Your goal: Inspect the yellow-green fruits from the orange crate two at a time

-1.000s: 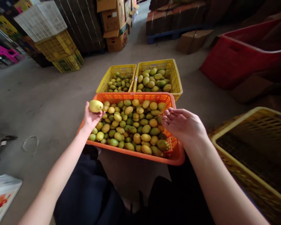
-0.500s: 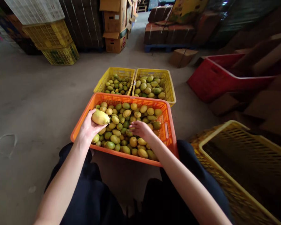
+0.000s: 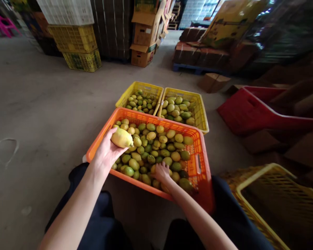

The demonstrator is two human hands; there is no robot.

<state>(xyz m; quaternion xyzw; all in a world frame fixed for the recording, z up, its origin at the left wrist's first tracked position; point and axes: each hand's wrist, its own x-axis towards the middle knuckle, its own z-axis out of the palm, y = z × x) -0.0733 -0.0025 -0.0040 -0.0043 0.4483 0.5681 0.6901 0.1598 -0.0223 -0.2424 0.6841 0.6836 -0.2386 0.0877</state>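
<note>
My left hand (image 3: 106, 150) is wrapped round a large pale-yellow oval fruit (image 3: 121, 138), thumb above and fingers beneath; a light, even cradle should hold it without bruising, while my right hand (image 3: 163, 172) does best to slip its fingertips between the smaller green-and-yellow oval fruits (image 3: 151, 135) and press none hard; whether those fingers grip one, I cannot tell; the large fruit lies in my left palm over the left part of the slatted orange plastic crate (image 3: 207, 173), well apart from my right hand.
</note>
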